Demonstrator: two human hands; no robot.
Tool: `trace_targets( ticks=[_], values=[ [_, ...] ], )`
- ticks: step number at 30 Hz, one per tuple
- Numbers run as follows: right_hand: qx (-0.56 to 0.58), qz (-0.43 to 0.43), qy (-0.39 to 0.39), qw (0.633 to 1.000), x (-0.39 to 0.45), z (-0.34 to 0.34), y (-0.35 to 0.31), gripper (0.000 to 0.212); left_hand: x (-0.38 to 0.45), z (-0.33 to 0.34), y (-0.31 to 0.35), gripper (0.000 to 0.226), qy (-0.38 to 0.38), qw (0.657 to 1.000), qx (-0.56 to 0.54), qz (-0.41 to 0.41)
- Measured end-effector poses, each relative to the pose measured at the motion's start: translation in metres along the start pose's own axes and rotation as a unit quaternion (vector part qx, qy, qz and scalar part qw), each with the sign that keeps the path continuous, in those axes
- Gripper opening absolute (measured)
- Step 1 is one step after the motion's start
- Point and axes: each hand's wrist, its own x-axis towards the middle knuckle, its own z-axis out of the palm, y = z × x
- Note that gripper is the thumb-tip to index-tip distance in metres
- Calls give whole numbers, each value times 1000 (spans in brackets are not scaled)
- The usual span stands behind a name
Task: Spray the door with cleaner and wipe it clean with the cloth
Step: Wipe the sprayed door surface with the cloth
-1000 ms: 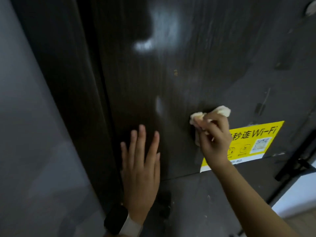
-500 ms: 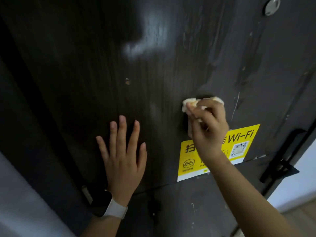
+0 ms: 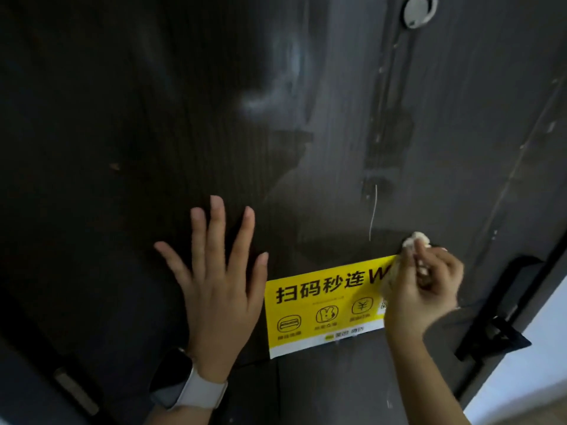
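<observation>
A dark wood-grain door fills the view, with wet streaks and glare across its upper middle. My left hand lies flat on it with fingers spread, a white-strapped watch on the wrist. My right hand is closed around a small crumpled white cloth and presses it on the door at the top right corner of a yellow Wi-Fi sticker. No spray bottle is in view.
A round metal peephole sits at the top right. A black door handle juts out by the door's right edge, beyond which a pale wall and floor show. A thin white scratch runs above the sticker.
My right hand with the cloth has slid right and down along the door to the sticker's top right corner. The view has shifted right; my left hand stays flat on the door.
</observation>
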Motion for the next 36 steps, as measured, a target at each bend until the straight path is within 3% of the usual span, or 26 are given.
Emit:
trace_targets(
  ticks=[2, 6, 9, 11, 14, 16, 17, 18, 21, 23, 25, 29, 34, 36],
  values=[
    [14, -23, -22, 999, -18, 8, -11, 8, -1, 3, 1, 63, 7, 1000, 9, -3],
    [29, -95, -177, 979, -70, 21, -38, 34, -1, 4, -1, 65, 10, 1000, 24, 6],
    [27, -139, -224, 964, -64, 15, -31, 37, -1, 3, -3, 67, 9, 1000, 20, 10],
    [13, -111, -192, 975, -43, 4, -19, 32, 0, 4, -2, 68, 6, 1000, 22, 13],
    [1, 9, -46, 999, -3, -7, 2, 5, -1, 3, -3, 67, 3, 999, 29, 14],
    [13, 70, 32, 997, 7, -1, -3, 6, -1, 3, -2, 66, -1, 999, 29, 14],
    [18, 60, 42, 997, 3, 6, -13, 6, 0, 2, -2, 66, -4, 1000, 25, 15],
    [26, 34, 26, 999, -6, 15, -27, 10, 0, 2, -2, 66, -5, 1000, 21, 16],
    [45, -61, -151, 986, -50, 34, -70, 17, -1, 1, -3, 65, -7, 1000, 19, 18],
    [14, -99, -213, 972, -57, 33, -75, 21, -2, -1, -5, 64, -13, 1000, 19, 20],
    [0, -71, -196, 978, -40, 23, -62, 22, -1, -1, -6, 65, -16, 999, 21, 26],
    [3, 30, -85, 996, -4, 9, -49, 11, -3, -1, -5, 63, -12, 1000, 18, 20],
    [-28, -48, -223, 973, -32, -1, -53, 12, 1, -9, 4, 64, -19, 999, -28, -10],
    [-27, -65, -219, 973, -18, 3, -58, 12, 2, -11, 14, 64, -7, 999, -50, -17]
  ],
)
